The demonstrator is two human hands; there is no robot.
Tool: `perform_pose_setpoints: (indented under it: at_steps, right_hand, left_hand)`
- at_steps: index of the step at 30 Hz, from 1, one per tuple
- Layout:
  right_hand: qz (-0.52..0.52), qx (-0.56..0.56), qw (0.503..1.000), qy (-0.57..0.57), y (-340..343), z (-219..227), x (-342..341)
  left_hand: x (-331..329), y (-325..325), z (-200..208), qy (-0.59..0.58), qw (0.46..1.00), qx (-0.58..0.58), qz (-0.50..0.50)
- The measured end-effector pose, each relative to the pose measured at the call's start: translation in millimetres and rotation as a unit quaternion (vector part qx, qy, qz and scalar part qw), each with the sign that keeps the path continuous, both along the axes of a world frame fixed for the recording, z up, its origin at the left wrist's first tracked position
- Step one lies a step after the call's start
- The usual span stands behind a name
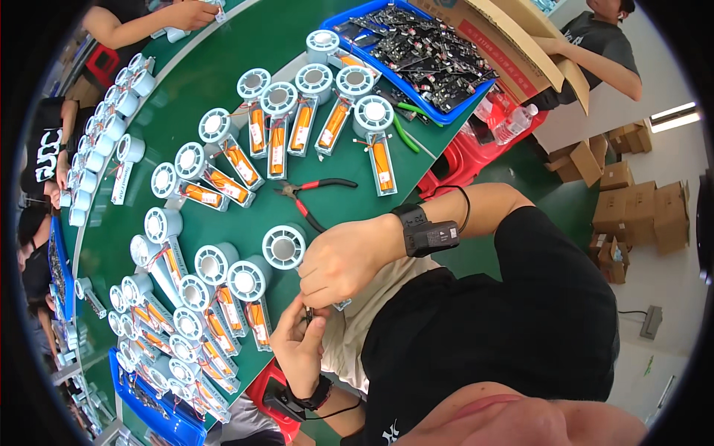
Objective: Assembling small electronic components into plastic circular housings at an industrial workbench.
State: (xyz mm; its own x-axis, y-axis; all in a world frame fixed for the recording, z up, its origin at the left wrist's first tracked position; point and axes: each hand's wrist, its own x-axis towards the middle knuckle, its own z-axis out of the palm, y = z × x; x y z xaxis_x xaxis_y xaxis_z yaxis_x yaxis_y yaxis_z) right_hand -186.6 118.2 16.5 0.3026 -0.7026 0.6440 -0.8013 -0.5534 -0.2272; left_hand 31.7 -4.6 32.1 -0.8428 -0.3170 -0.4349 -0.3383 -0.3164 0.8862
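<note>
So the left hand [297,349] has its thumb and fingers pinched on a small dark piece [309,315], too tiny and covered up to say what it is. The right hand [343,260] is right up against it, back of the hand up, fingers curled over and meeting the left fingertips. Can't tell what that one's gripping, since the knuckles block it. Both wrists have chunky black gadgets strapped on, the right one being the wrist module [431,236] with a cable looping off.

Just beside the right hand's knuckles is a pale blue round head [284,247] with spokes and a silvery middle; whatever it joins is hidden by the hand. The pliers [291,191] with red and black handles lie jaws apart, one handle ending right by that hand.

Further out, the green bench [190,89] is loaded with the same kind of thing: an upper group of fan-like units [381,152] laid in an arc, pale blue heads with orange cells in their open handles, and a tighter lower cluster [212,320] to the left of the hands. Near the upper group there's a green-handled tool [405,136] and a blue tray [449,117] heaped with dark circuit boards, with a cardboard box [520,56] next to it.

Past the edge: a red stool [450,169], a clear bottle [515,125], stacked cartons [632,208] on the floor. A co-worker's hand [195,14] is busy across the bench too.
</note>
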Motion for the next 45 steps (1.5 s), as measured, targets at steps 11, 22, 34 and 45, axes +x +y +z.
perform_pose_setpoints:
  at_steps: [11, 22, 34, 45]
  right_hand:
    - [-0.025, 0.095, 0.988, -0.116, 16.6, 36.3, 0.5]
    - [-0.077, 0.050, 0.958, -0.273, 3.3, 21.9, 15.1]
    - [-0.067, 0.067, 0.968, -0.232, -2.2, 19.2, 13.7]
    - [-0.182, 0.314, 0.844, -0.395, 5.1, 55.1, 11.2]
  left_hand:
    - [-4.3, 18.8, -23.8, 0.100, 0.986, -0.005, 0.137]
    - [-12.8, 29.7, -32.2, 0.086, 0.956, -0.213, 0.182]
    - [-12.7, 27.4, -31.2, 0.132, 0.948, -0.239, 0.162]
    - [-35.4, 22.4, -23.9, 0.180, 0.925, -0.307, 0.135]
